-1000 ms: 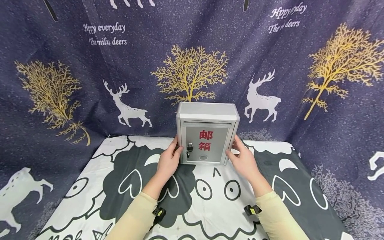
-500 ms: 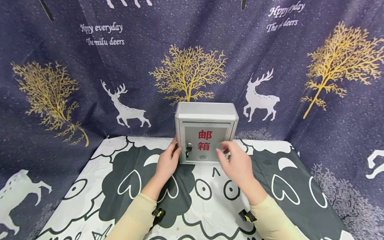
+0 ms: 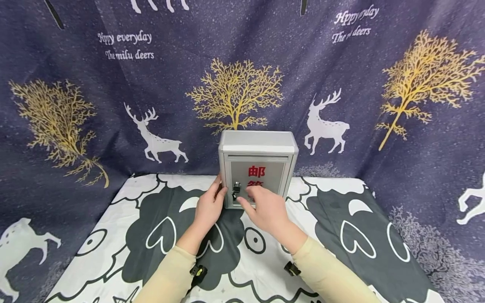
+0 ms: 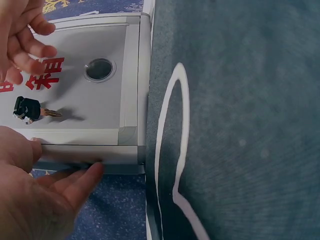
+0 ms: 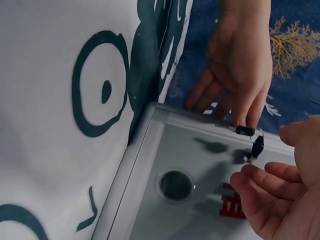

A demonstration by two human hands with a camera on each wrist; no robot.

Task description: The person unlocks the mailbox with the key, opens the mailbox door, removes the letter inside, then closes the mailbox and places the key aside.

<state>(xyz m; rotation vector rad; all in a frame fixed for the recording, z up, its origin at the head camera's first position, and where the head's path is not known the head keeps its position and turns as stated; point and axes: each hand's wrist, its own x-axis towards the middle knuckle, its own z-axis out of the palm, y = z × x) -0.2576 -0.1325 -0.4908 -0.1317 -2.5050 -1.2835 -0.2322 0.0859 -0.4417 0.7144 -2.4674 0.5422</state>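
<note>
A silver metal mailbox (image 3: 259, 145) with red characters stands upright on the cloth by the backdrop. My left hand (image 3: 208, 208) holds its left side, thumb at the front edge and fingers along the side panel. A small lock (image 3: 236, 187) sits at the left of the door, with black-headed keys (image 3: 234, 195) hanging from it. In the left wrist view a key's metal blade (image 4: 51, 113) sticks out. My right hand (image 3: 270, 210) hovers before the door, right of the keys, its fingers loosely bent with nothing between them. It hides part of the lower lettering.
A white and dark grey cartoon-print cloth (image 3: 265, 269) covers the table. Behind it hangs a dark blue backdrop (image 3: 182, 84) with deer and gold trees. The door has a slot (image 3: 257, 158) near its top and a round window (image 4: 99, 70) low down.
My right hand has left the mailbox's right side and moved left across the door toward the lock. The left hand has stayed on the left side.
</note>
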